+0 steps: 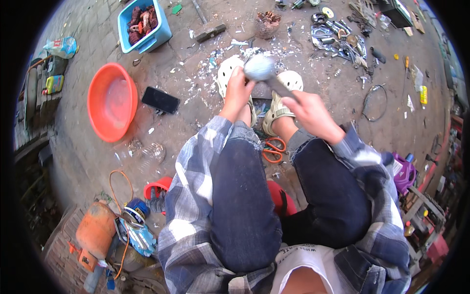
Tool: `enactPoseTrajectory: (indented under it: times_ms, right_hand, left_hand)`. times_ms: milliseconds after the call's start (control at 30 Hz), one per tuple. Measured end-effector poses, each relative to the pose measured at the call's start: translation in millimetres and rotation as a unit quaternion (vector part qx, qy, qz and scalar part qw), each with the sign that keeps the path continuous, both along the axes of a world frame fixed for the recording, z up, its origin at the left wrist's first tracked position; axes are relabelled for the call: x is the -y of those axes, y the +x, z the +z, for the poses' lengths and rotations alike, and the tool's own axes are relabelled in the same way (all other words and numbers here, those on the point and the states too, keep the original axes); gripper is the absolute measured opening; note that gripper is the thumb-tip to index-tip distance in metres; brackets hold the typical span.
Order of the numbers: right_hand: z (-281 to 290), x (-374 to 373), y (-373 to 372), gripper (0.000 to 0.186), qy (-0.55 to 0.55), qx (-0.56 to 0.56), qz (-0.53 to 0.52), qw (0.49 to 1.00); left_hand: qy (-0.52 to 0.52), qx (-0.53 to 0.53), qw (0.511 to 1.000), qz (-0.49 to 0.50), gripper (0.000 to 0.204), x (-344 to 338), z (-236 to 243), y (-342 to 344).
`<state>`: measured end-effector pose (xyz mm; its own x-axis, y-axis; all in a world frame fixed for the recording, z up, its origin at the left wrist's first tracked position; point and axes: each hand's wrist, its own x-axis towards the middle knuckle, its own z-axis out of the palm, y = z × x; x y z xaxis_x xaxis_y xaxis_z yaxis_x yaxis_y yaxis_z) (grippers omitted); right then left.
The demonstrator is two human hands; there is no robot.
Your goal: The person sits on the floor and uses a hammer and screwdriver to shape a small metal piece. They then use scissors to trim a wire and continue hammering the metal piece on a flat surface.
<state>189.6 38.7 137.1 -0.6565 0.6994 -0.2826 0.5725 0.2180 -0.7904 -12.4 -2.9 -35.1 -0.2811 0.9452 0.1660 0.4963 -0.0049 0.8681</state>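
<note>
Head view, looking down on a seated person in dark jeans and a plaid shirt. Left hand (238, 93), fingers curled and pressed to a blurred grey rounded object (259, 67) held above the feet; whether the fingers wrap fully around it cannot be told. Right hand (310, 113), closed around a dark handle (281, 88) that runs up and left to the grey object; the two seem joined, though blur hides the junction. Both hands hang over a pair of pale perforated sandals (289, 81) planted on the paved floor (196, 73), which is littered with white chips just beyond the toes. Orange-handled scissors (273, 149) lie on the floor between the shins, below the hands. To the person's left, a black phone (160, 100) lies flat just beside an orange basin (112, 102); farther off stands a blue bin (145, 24) filled with reddish-brown parts. Ahead of the feet sits a small mesh basket (268, 23) of coppery scrap, and to its right a scatter of metal tools (340, 39). A wire loop (375, 103) lies to the right of the right hand, well apart. An orange cylinder (95, 230) lies at lower left, and a purple container (404, 172) at right.
</note>
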Motion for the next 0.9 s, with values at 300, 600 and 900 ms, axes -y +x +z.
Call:
enactPoseTrajectory:
  times_ms: [300, 600, 900]
  right_hand:
    - [8, -1, 5, 0.042, -0.032, -0.033, -0.1, 0.994]
    - [-3, -4, 27, 0.044, -0.136, -0.057, -0.248, 0.958]
    - [-19, 3, 35, 0.047, -0.127, -0.019, -0.199, 0.972]
  left_hand:
    - [-0.04, 0.344, 0.93, 0.121, 0.016, 12, -1, 16]
    - [0.019, 0.117, 0.987, 0.112, 0.019, 18, 21, 5]
    - [-0.014, 0.1, 0.988, 0.117, 0.02, 18, 30, 7]
